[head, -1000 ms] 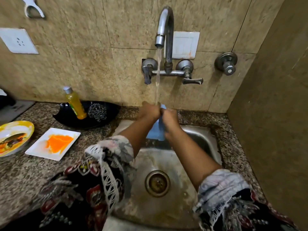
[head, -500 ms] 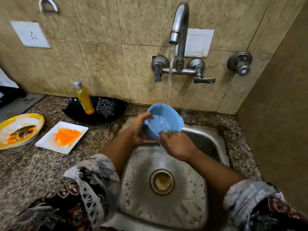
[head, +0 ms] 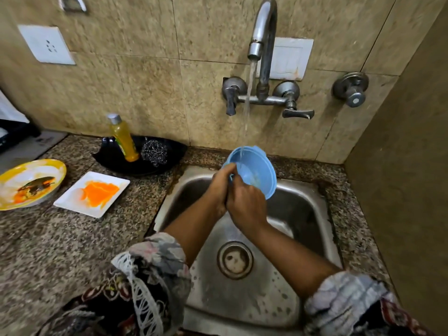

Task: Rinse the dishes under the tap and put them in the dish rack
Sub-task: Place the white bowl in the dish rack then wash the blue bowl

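A light blue plastic bowl [head: 257, 170] is tilted toward me over the steel sink [head: 310, 214], under the running tap [head: 263, 32]. Water falls into the bowl near its far rim. My left hand [head: 219, 187] grips the bowl's left rim, thumb on the edge. My right hand [head: 246, 202] lies against the left hand at the bowl's near rim, its fingers reaching into the bowl. On the counter at left sit a white square plate [head: 72, 202] smeared orange and a yellow-rimmed plate [head: 59, 167] with food scraps.
A black tray [head: 174, 151] behind the plates holds a yellow soap bottle [head: 123, 139] and a steel scourer [head: 154, 151]. Two tap handles and a wall valve [head: 351, 89] stand on the tiled wall. A side wall closes the right. No dish rack is in view.
A second ago both hands held the bowl edge-on under the stream. The bowl has since been turned open side toward me, and my right hand has moved up against the left at the rim.
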